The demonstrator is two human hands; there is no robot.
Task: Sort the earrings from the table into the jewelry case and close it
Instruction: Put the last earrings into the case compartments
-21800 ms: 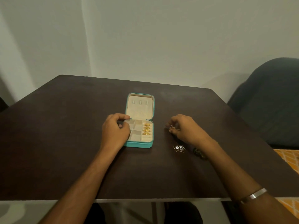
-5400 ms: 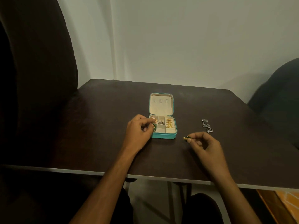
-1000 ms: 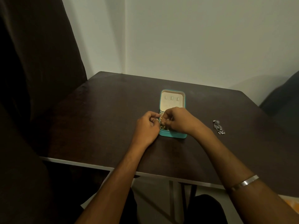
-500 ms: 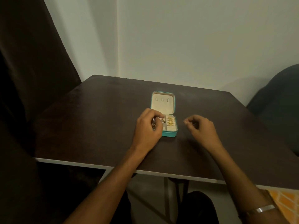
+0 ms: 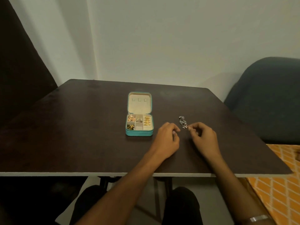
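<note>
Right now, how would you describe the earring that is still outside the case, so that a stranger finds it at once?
On the dark table, look right of the open teal jewelry case. The silver dangling earring lies there on the bare wood, just beyond the right hand. It is the only piece outside the case, and silver, while most pieces inside are gold.

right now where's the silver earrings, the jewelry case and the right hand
silver earrings point(image 5: 183, 122), head view, middle of the cluster
jewelry case point(image 5: 139, 133), head view, teal front wall
right hand point(image 5: 204, 139), head view, back of the hand
</note>
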